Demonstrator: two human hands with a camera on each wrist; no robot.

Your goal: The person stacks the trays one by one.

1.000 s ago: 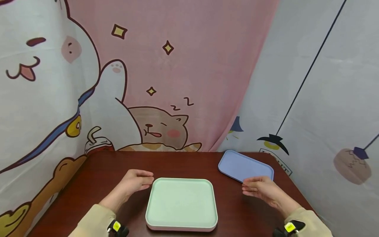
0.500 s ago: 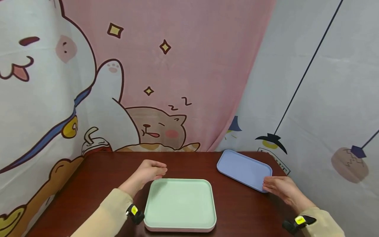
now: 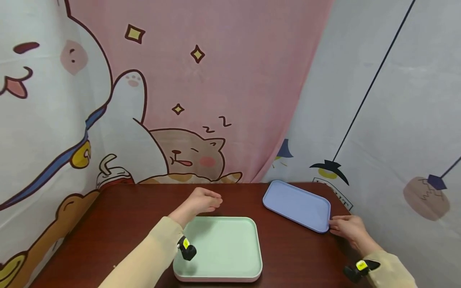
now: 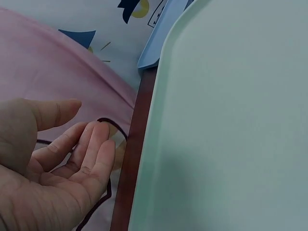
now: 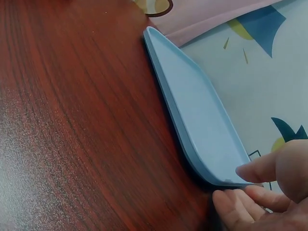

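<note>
A light blue rectangular tray (image 3: 297, 205) lies slantwise at the back right of the table. My right hand (image 3: 349, 230) is at its right end; in the right wrist view the thumb (image 5: 262, 168) reaches over the rim and the fingers (image 5: 236, 207) come from the outer side, pinching that corner. My left hand (image 3: 202, 201) hovers past the far left edge of a pale green tray (image 3: 230, 248), holding nothing, fingers relaxed and thumb apart. The left forearm crosses the green tray's left side and hides part of it.
Under the green tray a pinkish tray edge (image 3: 217, 279) shows, so they are stacked at the table's front. The dark red-brown wooden table (image 3: 104, 224) ends at a cartoon-printed cloth (image 3: 230, 92) behind and a pale cloth (image 3: 389, 132) on the right.
My left hand has moved right and away, from beside the green tray to beyond its far edge. My right hand has shifted right, from the blue tray's near side to its right end.
</note>
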